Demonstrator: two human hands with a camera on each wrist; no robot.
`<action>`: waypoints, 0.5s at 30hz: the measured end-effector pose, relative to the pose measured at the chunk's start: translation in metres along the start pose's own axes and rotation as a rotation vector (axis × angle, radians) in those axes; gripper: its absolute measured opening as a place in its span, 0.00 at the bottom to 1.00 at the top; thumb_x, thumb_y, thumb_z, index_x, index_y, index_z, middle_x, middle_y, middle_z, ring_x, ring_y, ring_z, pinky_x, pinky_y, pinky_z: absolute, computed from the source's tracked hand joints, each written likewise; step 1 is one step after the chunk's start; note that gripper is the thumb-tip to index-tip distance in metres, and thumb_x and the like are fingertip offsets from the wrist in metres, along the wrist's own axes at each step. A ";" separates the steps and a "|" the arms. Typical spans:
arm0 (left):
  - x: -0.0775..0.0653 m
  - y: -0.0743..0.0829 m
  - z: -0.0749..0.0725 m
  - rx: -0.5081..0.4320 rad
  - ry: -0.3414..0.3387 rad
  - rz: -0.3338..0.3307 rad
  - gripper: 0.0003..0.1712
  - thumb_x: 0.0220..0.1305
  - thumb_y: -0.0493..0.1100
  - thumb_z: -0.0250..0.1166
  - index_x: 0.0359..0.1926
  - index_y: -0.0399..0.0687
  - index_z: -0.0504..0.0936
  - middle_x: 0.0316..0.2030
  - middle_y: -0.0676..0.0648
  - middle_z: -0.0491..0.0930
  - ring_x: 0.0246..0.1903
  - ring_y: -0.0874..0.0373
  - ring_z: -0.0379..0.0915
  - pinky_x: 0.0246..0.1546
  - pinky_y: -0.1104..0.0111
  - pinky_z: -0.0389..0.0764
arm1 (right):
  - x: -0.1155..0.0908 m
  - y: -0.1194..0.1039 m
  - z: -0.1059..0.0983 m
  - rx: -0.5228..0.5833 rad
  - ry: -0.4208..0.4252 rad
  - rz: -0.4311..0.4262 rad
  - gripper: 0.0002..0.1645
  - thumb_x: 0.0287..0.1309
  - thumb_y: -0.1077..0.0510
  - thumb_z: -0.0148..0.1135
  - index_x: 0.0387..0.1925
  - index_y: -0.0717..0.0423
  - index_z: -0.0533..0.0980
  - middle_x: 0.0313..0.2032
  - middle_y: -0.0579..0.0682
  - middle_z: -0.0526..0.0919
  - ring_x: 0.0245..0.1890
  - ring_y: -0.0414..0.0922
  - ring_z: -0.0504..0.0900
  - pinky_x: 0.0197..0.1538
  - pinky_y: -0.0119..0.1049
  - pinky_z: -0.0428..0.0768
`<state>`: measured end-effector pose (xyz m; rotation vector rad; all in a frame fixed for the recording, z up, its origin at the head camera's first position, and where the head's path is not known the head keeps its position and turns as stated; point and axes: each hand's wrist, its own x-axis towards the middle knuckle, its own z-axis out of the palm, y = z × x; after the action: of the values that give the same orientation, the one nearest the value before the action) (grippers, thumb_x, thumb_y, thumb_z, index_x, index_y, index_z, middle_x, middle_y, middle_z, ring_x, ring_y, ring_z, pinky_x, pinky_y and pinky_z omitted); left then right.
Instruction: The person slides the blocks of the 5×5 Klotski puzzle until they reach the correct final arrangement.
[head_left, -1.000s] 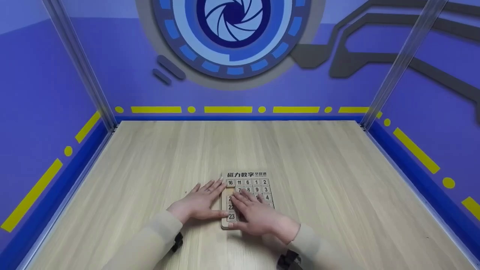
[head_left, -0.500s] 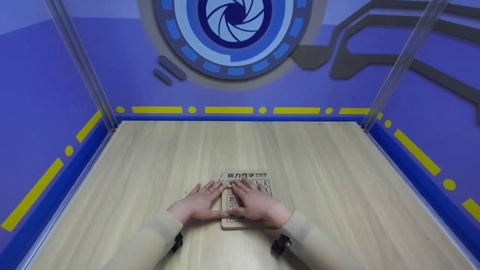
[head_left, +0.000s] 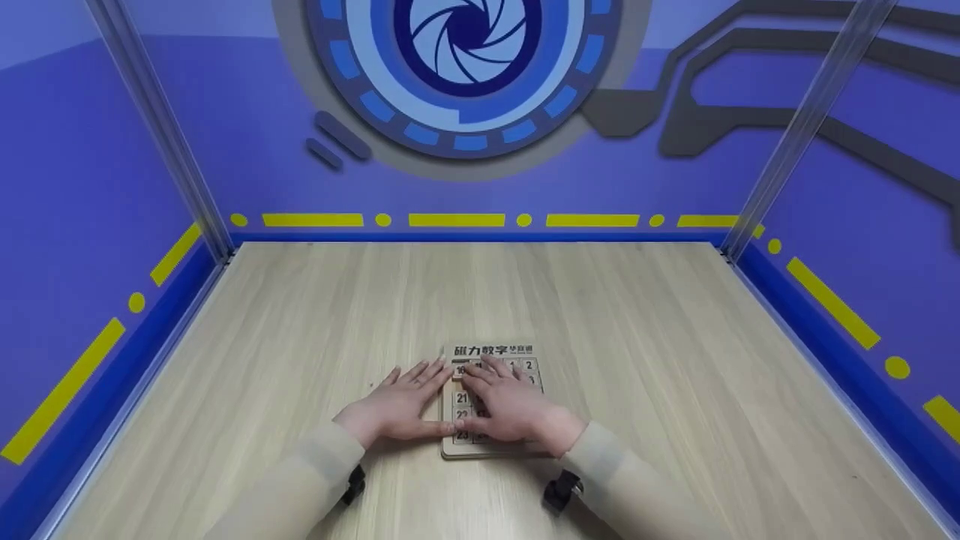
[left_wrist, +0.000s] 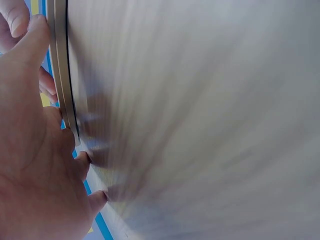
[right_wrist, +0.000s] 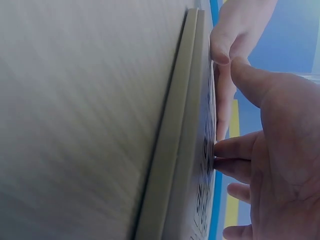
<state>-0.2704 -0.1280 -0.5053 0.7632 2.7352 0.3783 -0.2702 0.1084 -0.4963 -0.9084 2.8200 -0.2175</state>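
Note:
A wooden number sliding puzzle (head_left: 480, 452) lies flat near the front middle of the table, with Chinese lettering along its far border. My left hand (head_left: 397, 405) is spread at its left side, fingertips by the upper left corner and thumb on the lower left edge. Over the board is my right hand (head_left: 514, 405), fingers extended, index fingertip touching the tile 16 (head_left: 460, 370) in the left column. A dark gap shows above that tile, and an empty slot lies below it, above tile 21 (head_left: 462, 398). The right palm and fingers hide most middle tiles.
The wood-grain table (head_left: 630, 322) runs back to a blue-purple wall (head_left: 247, 112) with yellow dashes. Metal posts (head_left: 795, 135) stand at the back corners. A dark strap (head_left: 562, 490) sits at the right wrist.
My right hand has moved up the board from the lower rows to the top row. Tile 16 has slid slightly toward me. The left hand has stayed put.

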 end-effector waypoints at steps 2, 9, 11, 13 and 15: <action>0.000 0.001 0.000 0.002 0.002 -0.006 0.61 0.63 0.83 0.50 0.83 0.53 0.47 0.84 0.48 0.43 0.83 0.43 0.41 0.80 0.37 0.46 | -0.002 -0.001 0.000 -0.014 0.003 -0.006 0.54 0.64 0.20 0.47 0.79 0.49 0.60 0.81 0.48 0.57 0.83 0.55 0.48 0.79 0.69 0.54; -0.001 0.002 -0.001 0.010 -0.005 -0.005 0.61 0.63 0.82 0.51 0.83 0.53 0.45 0.84 0.48 0.42 0.83 0.43 0.40 0.80 0.37 0.46 | -0.012 -0.004 0.001 -0.034 0.014 -0.034 0.55 0.63 0.19 0.47 0.79 0.49 0.60 0.80 0.48 0.59 0.83 0.56 0.49 0.79 0.67 0.53; 0.000 0.002 0.000 0.009 -0.006 -0.003 0.61 0.63 0.82 0.52 0.83 0.53 0.44 0.84 0.48 0.41 0.83 0.43 0.40 0.80 0.37 0.45 | -0.014 -0.004 0.001 -0.039 0.012 -0.039 0.55 0.64 0.19 0.47 0.79 0.49 0.60 0.80 0.48 0.59 0.83 0.56 0.50 0.80 0.66 0.53; 0.000 0.002 0.000 0.007 -0.005 -0.001 0.61 0.63 0.81 0.52 0.83 0.53 0.44 0.84 0.48 0.41 0.83 0.42 0.40 0.80 0.37 0.45 | -0.016 -0.004 0.001 -0.043 0.017 -0.044 0.54 0.64 0.20 0.46 0.79 0.49 0.60 0.80 0.48 0.60 0.82 0.57 0.50 0.80 0.65 0.53; 0.000 0.002 0.000 0.006 -0.004 -0.002 0.61 0.63 0.81 0.52 0.83 0.53 0.44 0.84 0.48 0.41 0.83 0.42 0.40 0.80 0.37 0.45 | -0.017 -0.004 0.001 -0.043 0.017 -0.044 0.54 0.65 0.20 0.46 0.79 0.48 0.60 0.80 0.48 0.60 0.82 0.57 0.51 0.80 0.65 0.53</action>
<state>-0.2694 -0.1264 -0.5047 0.7619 2.7349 0.3676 -0.2539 0.1153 -0.4945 -0.9830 2.8325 -0.1710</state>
